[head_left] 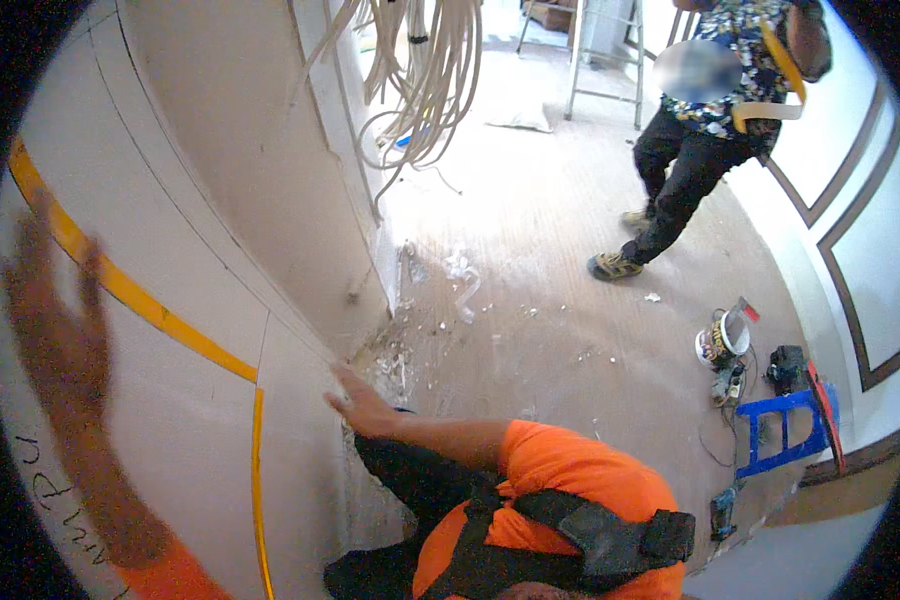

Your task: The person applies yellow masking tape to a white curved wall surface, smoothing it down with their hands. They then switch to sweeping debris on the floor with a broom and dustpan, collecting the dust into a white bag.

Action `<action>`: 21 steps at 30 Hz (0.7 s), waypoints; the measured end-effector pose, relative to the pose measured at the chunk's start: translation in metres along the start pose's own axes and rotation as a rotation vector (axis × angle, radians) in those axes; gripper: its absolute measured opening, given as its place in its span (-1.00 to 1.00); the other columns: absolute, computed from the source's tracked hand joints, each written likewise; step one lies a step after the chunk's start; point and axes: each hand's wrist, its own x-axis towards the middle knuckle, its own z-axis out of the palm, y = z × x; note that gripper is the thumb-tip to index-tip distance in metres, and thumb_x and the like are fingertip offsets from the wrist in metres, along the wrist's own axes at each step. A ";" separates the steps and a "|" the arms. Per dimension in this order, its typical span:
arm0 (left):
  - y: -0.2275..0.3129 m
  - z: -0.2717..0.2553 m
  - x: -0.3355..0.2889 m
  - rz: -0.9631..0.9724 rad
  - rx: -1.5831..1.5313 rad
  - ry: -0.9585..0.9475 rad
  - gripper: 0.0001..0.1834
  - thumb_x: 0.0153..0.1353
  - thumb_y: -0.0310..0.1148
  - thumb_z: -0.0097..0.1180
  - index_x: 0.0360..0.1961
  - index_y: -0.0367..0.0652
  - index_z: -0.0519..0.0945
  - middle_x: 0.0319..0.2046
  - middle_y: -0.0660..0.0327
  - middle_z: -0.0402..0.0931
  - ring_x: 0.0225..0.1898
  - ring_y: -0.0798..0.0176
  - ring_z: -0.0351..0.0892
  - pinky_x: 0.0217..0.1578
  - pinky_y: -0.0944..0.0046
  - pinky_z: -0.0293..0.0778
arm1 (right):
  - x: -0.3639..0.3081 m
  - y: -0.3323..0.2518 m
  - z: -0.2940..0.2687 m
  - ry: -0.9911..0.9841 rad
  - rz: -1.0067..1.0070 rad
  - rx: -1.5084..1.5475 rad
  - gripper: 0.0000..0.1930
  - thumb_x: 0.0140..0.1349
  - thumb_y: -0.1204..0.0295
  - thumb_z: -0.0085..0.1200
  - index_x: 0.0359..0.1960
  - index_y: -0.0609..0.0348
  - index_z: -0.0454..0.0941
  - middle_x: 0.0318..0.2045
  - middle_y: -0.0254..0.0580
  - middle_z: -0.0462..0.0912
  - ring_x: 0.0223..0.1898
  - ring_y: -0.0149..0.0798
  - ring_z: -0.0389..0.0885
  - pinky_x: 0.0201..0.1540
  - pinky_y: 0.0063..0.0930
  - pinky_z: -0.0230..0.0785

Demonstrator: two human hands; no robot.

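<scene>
On the left, a pale wall panel (170, 420) carries thin drawn lines and two yellow strips. The longer yellow strip (160, 313) curves down from the upper left. Below its end, the second yellow strip (259, 480) runs toward the lower edge. My left hand (62, 330), blurred by motion, is held over the panel at the longer strip, thumb and fingers apart. Whether it touches the strip I cannot tell. My right hand (367, 406) rests at the panel's right edge, fingers stretched out and nothing in them. Orange sleeves and black straps show on me.
Pale cables (425, 90) hang in coils ahead. A co-worker (705, 120) stands far right, holding a yellow strip (782, 60). A stepladder (607, 60) stands behind. At right are a bucket (722, 343), a blue step stool (778, 428) and a power tool (725, 512); debris (460, 275) dots the floor.
</scene>
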 end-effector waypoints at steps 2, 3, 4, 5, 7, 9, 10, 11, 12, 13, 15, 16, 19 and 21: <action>0.075 0.039 -0.080 -0.001 -0.542 -0.241 -0.44 0.26 -0.10 0.03 0.20 -0.19 0.34 0.20 0.03 0.33 0.25 -0.09 0.23 0.31 -0.06 -0.02 | -0.040 0.034 -0.093 0.109 0.309 0.030 -0.31 0.34 -0.02 -0.23 0.33 0.25 0.05 0.32 0.12 0.12 0.36 0.07 0.03 0.39 -0.22 -0.16; 0.081 0.025 -0.124 -0.040 -0.663 -0.471 -0.37 0.21 -0.01 0.07 0.18 -0.21 0.37 0.16 -0.01 0.36 0.22 -0.14 0.26 0.30 -0.11 -0.01 | -0.048 0.005 -0.112 0.081 0.408 0.131 -0.32 0.34 -0.02 -0.23 0.31 0.25 0.10 0.30 0.11 0.18 0.33 0.10 0.12 0.37 -0.20 -0.09; 0.095 0.015 -0.156 -0.132 -0.840 -0.690 -0.33 0.16 0.04 0.12 0.16 -0.21 0.41 0.13 -0.08 0.38 0.22 -0.18 0.25 0.26 -0.11 0.05 | -0.051 0.063 -0.117 0.139 0.308 -0.133 -0.36 0.36 0.01 -0.25 0.28 0.26 0.14 0.27 0.10 0.24 0.28 0.12 0.20 0.34 -0.15 -0.01; 0.110 0.009 -0.176 -0.148 -1.011 -0.801 -0.33 0.15 0.07 0.11 0.12 -0.24 0.45 0.08 -0.13 0.42 0.19 -0.18 0.30 0.23 -0.07 0.12 | -0.045 0.134 -0.131 0.206 0.217 -0.403 -0.39 0.37 0.04 -0.26 0.26 0.28 0.19 0.24 0.08 0.29 0.23 0.14 0.28 0.30 -0.10 0.07; 0.117 0.009 -0.216 -0.210 -1.123 -1.115 -0.34 0.17 0.07 0.08 0.10 -0.27 0.47 0.04 -0.15 0.46 0.13 -0.17 0.39 0.19 0.03 0.21 | -0.045 0.173 -0.188 0.272 0.387 -0.497 -0.47 0.39 0.16 -0.28 0.25 0.30 0.21 0.23 0.09 0.31 0.17 0.15 0.36 0.24 -0.08 0.16; 0.122 0.013 -0.249 -0.291 -1.159 -1.252 -0.36 0.18 0.05 0.07 0.10 -0.28 0.47 0.04 -0.14 0.46 0.13 -0.15 0.39 0.18 0.04 0.22 | -0.050 0.169 -0.274 0.637 0.480 -0.565 -0.50 0.42 0.19 -0.32 0.22 0.33 0.24 0.21 0.09 0.33 0.19 0.10 0.34 0.26 -0.15 0.13; 0.123 0.013 -0.264 -0.338 -1.176 -1.294 -0.37 0.19 0.04 0.06 0.10 -0.28 0.47 0.04 -0.14 0.46 0.13 -0.14 0.39 0.18 0.04 0.22 | -0.052 0.152 -0.328 0.963 0.431 -0.587 -0.51 0.43 0.20 -0.34 0.21 0.34 0.25 0.21 0.08 0.34 0.20 0.08 0.33 0.27 -0.18 0.11; 0.126 0.014 -0.278 -0.396 -1.196 -1.330 -0.38 0.20 0.02 0.05 0.10 -0.28 0.47 0.04 -0.13 0.46 0.12 -0.13 0.39 0.18 0.04 0.23 | -0.062 0.126 -0.379 1.322 0.314 -0.581 -0.51 0.44 0.21 -0.36 0.20 0.36 0.27 0.20 0.08 0.35 0.21 0.06 0.32 0.28 -0.22 0.10; 0.130 0.013 -0.289 -0.451 -1.214 -1.355 -0.38 0.21 0.01 0.05 0.10 -0.29 0.47 0.03 -0.13 0.46 0.12 -0.12 0.40 0.17 0.04 0.23 | -0.078 0.088 -0.429 1.669 0.111 -0.538 -0.52 0.45 0.22 -0.38 0.19 0.38 0.28 0.19 0.08 0.36 0.22 0.04 0.31 0.28 -0.25 0.08; 0.134 0.012 -0.298 -0.495 -1.237 -1.378 -0.39 0.21 0.00 0.04 0.10 -0.29 0.46 0.03 -0.13 0.47 0.12 -0.11 0.40 0.17 0.05 0.23 | -0.100 0.046 -0.476 1.926 -0.111 -0.515 -0.52 0.46 0.23 -0.40 0.18 0.39 0.30 0.18 0.08 0.37 0.23 0.02 0.30 0.29 -0.29 0.07; 0.133 0.006 -0.316 -0.604 -1.247 -1.411 -0.41 0.23 -0.02 0.02 0.10 -0.30 0.46 0.03 -0.12 0.47 0.12 -0.09 0.40 0.16 0.05 0.24 | -0.137 -0.078 -0.508 2.030 -0.609 -0.247 -0.43 0.47 0.12 -0.56 0.17 0.35 0.30 0.19 0.05 0.37 0.23 -0.05 0.30 0.31 -0.22 0.04; 0.134 0.003 -0.323 -0.653 -1.247 -1.423 -0.42 0.24 -0.03 0.02 0.11 -0.30 0.46 0.03 -0.11 0.47 0.12 -0.08 0.40 0.16 0.05 0.24 | -0.156 -0.126 -0.513 2.084 -0.691 -0.260 -0.42 0.46 0.09 -0.58 0.17 0.33 0.31 0.18 0.04 0.38 0.22 -0.05 0.32 0.30 -0.17 0.08; 0.136 -0.006 -0.342 -0.758 -1.254 -1.439 -0.44 0.26 -0.07 -0.01 0.11 -0.31 0.45 0.03 -0.10 0.47 0.11 -0.05 0.41 0.15 0.06 0.25 | -0.204 -0.207 -0.545 1.898 -0.670 -0.726 -0.39 0.41 -0.02 -0.48 0.19 0.20 0.33 0.14 0.04 0.42 0.23 -0.03 0.32 0.28 0.04 0.07; 0.136 -0.013 -0.351 -0.802 -1.264 -1.416 -0.46 0.28 -0.09 -0.02 0.11 -0.32 0.45 0.03 -0.09 0.48 0.11 -0.03 0.41 0.14 0.07 0.26 | -0.206 -0.269 -0.553 1.458 -0.391 -0.596 -0.20 0.20 -0.25 -0.28 0.23 0.19 0.30 0.15 0.08 0.41 0.27 0.02 0.26 0.30 0.06 0.02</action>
